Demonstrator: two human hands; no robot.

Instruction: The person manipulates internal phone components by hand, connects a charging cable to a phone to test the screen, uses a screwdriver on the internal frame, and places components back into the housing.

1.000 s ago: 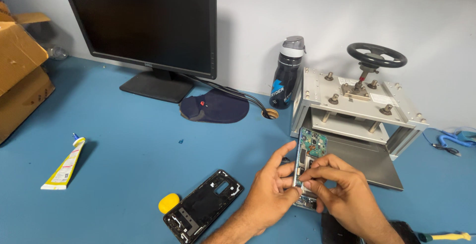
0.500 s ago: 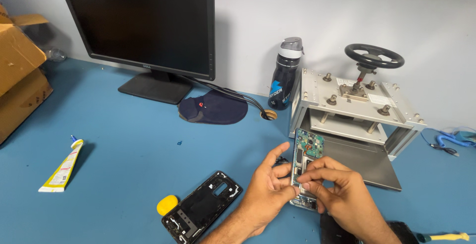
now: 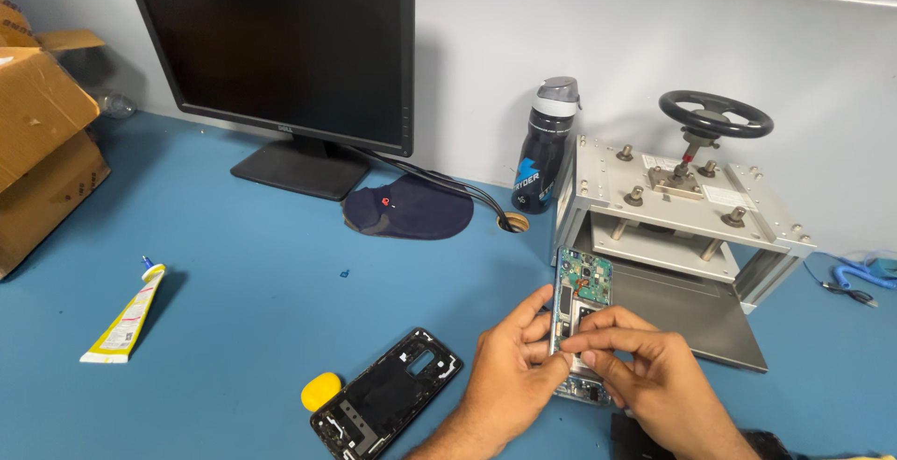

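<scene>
At lower right of the frame, the left hand [image 3: 509, 376] gripped the opened phone body with its green circuit board [image 3: 581, 306] by the edge, while the right hand [image 3: 654, 376] pinched at its middle; small, steady finger pressure seemed wise. A black phone back frame [image 3: 388, 404] and a yellow oval pick [image 3: 320, 391] lay lower centre, and a grey metal screw press [image 3: 682, 208] crowded close behind.

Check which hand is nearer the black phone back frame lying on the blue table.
Left. The left hand is just right of the black phone back frame; the right hand sits farther right, beyond the left.
</scene>
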